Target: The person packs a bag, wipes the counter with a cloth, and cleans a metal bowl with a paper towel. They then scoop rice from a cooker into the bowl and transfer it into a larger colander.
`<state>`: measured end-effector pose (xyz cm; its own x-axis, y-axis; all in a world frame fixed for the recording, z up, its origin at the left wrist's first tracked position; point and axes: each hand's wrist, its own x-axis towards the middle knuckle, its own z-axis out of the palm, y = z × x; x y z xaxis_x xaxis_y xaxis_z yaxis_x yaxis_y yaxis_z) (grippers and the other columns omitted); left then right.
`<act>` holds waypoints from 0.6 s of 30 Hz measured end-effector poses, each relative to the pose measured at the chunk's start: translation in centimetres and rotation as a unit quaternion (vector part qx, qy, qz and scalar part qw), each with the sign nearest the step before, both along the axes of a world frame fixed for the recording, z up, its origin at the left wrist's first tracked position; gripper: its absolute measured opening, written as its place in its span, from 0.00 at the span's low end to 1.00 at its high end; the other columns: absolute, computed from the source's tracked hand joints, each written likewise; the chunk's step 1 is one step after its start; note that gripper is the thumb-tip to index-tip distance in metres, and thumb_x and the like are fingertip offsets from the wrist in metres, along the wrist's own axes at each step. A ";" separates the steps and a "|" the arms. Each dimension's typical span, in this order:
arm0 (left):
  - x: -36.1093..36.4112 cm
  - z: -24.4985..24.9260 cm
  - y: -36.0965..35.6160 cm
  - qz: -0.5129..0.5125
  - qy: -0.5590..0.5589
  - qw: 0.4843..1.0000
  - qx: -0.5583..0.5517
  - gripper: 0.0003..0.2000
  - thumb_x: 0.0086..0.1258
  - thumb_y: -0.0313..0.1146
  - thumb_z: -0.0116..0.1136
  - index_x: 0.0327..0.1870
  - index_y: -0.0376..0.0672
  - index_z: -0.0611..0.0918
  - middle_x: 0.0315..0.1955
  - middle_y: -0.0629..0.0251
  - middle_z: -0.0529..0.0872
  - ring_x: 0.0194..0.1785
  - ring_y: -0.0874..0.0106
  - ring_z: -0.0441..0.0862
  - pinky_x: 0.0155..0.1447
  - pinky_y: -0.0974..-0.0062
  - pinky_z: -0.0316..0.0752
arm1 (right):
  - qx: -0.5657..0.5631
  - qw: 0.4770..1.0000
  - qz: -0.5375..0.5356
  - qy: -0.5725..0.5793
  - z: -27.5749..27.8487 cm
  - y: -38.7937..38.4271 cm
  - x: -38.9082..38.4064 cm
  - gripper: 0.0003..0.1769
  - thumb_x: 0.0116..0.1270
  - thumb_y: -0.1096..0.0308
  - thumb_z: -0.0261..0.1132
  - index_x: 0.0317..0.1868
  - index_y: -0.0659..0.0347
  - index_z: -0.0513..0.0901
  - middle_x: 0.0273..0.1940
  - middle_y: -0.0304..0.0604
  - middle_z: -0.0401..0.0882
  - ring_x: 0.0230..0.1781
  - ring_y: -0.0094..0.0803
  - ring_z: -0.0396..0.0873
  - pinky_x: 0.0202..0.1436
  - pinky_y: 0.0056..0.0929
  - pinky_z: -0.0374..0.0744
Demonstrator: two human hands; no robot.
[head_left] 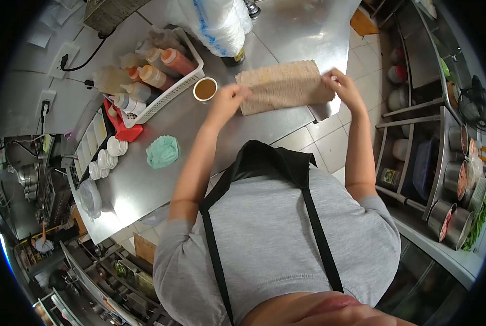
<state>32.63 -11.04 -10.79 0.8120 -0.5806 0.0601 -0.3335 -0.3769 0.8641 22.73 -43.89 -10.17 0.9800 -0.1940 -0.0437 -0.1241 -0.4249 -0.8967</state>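
Note:
A folded beige-brown cloth [284,87] with a rough texture lies across the steel counter near its right edge. My left hand [229,102] is at the cloth's left end, fingers curled and pinched at its edge, slightly blurred. At the opposite end, my right hand [343,89] has its fingers bent in a pinch at the upper right corner. Just left of my left hand stands a white cup of brown liquid [205,89]. A crumpled green cloth [163,151] lies nearer to me on the left.
A white basket [169,80] holds several squeeze bottles. Beside it are a red container [128,130] and stacked small white dishes [107,158]. A clear plastic bag [213,27] stands at the back. Across the floor to the right, shelving holds metal pots [441,217].

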 end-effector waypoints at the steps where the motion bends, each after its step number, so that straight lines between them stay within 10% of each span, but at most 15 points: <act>1: 0.6 1.2 -0.7 0.062 -0.038 0.997 0.035 0.14 0.59 0.34 0.61 0.45 0.37 0.81 0.34 0.60 0.82 0.39 0.67 0.79 0.46 0.72 0.72 | -0.055 0.993 -0.030 -0.104 -1.0 0.1 2.5 0.14 0.62 0.58 0.62 0.41 0.60 0.81 0.39 0.39 0.75 0.38 0.28 0.73 0.44 0.25 0.72; 4: 1.2 2.4 -1.5 0.153 -0.262 0.947 0.108 0.22 0.58 0.37 0.64 0.53 0.39 0.77 0.40 0.62 0.80 0.44 0.71 0.76 0.46 0.78 0.71 | -0.242 0.966 -0.092 0.024 -2.3 1.2 5.6 0.27 0.60 0.55 0.63 0.54 0.64 0.73 0.50 0.52 0.74 0.47 0.39 0.76 0.51 0.30 0.74; 6: 0.5 3.7 -0.6 0.142 -0.219 0.963 0.069 0.25 0.57 0.38 0.65 0.55 0.38 0.76 0.44 0.61 0.79 0.46 0.70 0.75 0.47 0.77 0.71 | -0.333 0.934 -0.089 0.094 -3.2 1.9 6.3 0.34 0.59 0.54 0.64 0.58 0.69 0.67 0.51 0.63 0.73 0.51 0.46 0.75 0.51 0.35 0.75; 14: -3.1 4.6 13.2 0.354 -0.013 0.933 0.066 0.16 0.57 0.41 0.63 0.42 0.40 0.81 0.40 0.58 0.80 0.43 0.65 0.78 0.46 0.67 0.72 | 0.157 0.986 0.055 0.023 2.4 9.0 7.7 0.33 0.58 0.59 0.67 0.60 0.67 0.67 0.40 0.55 0.79 0.37 0.38 0.80 0.42 0.31 0.77; 18: -6.3 -1.4 20.8 0.395 -0.090 0.861 0.308 0.18 0.57 0.45 0.62 0.41 0.40 0.80 0.43 0.56 0.78 0.46 0.58 0.75 0.48 0.61 0.70 | -0.210 0.960 0.149 -0.109 -2.2 12.1 8.8 0.32 0.61 0.59 0.63 0.64 0.59 0.64 0.51 0.53 0.75 0.51 0.44 0.74 0.53 0.38 0.72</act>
<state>26.28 9.80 -12.21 0.9776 0.1819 0.1054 0.1294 -0.9157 0.3805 31.56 -31.80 -12.34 0.9716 0.1410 0.1898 0.2307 -0.7424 -0.6291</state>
